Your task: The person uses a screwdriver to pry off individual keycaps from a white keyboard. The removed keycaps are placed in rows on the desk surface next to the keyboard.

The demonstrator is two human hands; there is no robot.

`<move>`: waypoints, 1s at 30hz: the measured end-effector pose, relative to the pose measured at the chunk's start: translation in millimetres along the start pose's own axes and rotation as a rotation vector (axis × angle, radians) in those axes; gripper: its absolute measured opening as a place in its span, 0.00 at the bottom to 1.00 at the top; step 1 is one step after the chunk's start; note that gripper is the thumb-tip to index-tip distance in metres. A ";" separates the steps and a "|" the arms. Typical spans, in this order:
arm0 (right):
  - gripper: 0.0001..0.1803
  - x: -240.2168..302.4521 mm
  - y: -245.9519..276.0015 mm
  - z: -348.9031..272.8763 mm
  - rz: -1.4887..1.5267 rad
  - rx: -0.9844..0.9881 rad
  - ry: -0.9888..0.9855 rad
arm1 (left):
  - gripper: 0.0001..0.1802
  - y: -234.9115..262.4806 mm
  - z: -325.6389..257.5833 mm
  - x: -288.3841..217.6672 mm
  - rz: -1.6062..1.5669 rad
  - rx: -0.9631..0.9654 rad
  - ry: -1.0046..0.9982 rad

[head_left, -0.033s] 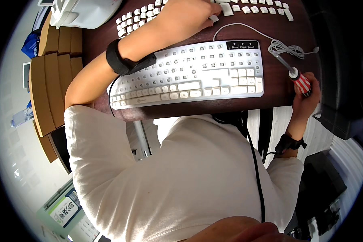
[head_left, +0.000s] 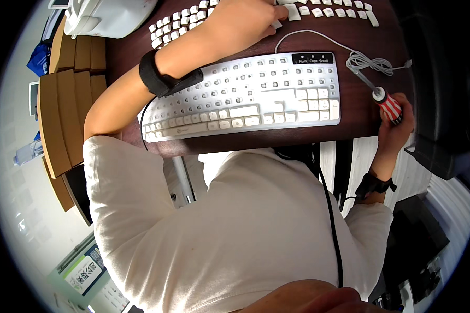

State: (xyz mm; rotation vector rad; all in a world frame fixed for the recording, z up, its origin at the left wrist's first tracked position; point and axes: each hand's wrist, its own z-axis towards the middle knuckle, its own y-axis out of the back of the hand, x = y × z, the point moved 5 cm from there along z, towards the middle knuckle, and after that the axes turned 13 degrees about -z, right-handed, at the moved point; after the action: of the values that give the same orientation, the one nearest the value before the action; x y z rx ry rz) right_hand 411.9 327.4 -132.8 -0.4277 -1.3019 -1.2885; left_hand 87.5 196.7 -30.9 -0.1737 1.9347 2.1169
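My left hand (head_left: 243, 25) reaches across to the far edge of the view, over rows of loose white keycaps (head_left: 167, 29). Its fingers are bent in and closed at a white keycap (head_left: 277, 24); the fingertips are partly hidden. In my right hand (head_left: 397, 129), at the desk's right edge, is a screwdriver (head_left: 389, 108) with a red-and-white striped handle, its metal shaft pointing away from me. Between my arms lies a white keyboard (head_left: 277, 96). Keycaps cover its near rows and number pad, while bare switch posts show across the far rows.
A thin white cable (head_left: 373, 62) runs from the keyboard into a coil beside the screwdriver tip. Cardboard boxes (head_left: 62, 115) and a white plastic container (head_left: 109, 18) stand at the left. Black straps circle both wrists; a black cord (head_left: 331, 208) hangs down my shirt.
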 end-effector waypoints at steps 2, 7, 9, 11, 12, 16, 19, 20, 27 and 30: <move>0.09 -1.8 0.1 -0.1 0.033 0.012 -0.005 | 0.15 -6.1 5.0 0.1 0.051 0.043 0.017; 0.05 -16.5 1.4 1.7 0.406 0.070 -0.155 | 0.14 -13.2 5.8 3.4 0.003 0.100 -0.006; 0.09 -17.3 1.8 1.8 0.372 0.061 -0.153 | 0.14 -16.6 6.5 5.6 0.020 0.112 -0.009; 0.12 -11.4 1.5 1.9 0.096 0.014 -0.043 | 0.13 -18.1 6.7 6.4 0.040 0.130 -0.009; 0.13 -10.5 1.7 1.5 0.008 -0.006 -0.013 | 0.13 -18.3 6.6 6.7 0.052 0.142 -0.008; 0.14 -16.2 3.1 1.3 0.067 -0.022 -0.062 | 0.12 -16.6 7.1 4.2 0.086 0.168 -0.050; 0.15 -21.7 3.8 2.0 0.151 -0.012 -0.139 | 0.11 -10.7 7.7 -2.0 0.051 0.169 -0.055; 0.15 -21.5 3.9 1.5 0.162 -0.012 -0.148 | 0.11 -6.2 7.6 -5.7 0.020 0.144 -0.068; 0.16 -16.3 2.1 1.6 0.102 -0.044 -0.102 | 0.11 34.0 -11.4 -19.2 -0.223 -0.019 -0.114; 0.16 -15.8 0.4 0.1 0.205 -0.069 -0.221 | 0.10 42.3 -32.2 -26.1 -0.371 -0.055 -0.025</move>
State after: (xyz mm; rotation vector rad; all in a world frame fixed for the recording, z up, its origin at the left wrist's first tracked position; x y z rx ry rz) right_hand 415.9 334.7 -146.2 -0.7501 -1.3601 -1.1388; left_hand 97.9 158.6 13.3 -0.4751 1.6754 1.9150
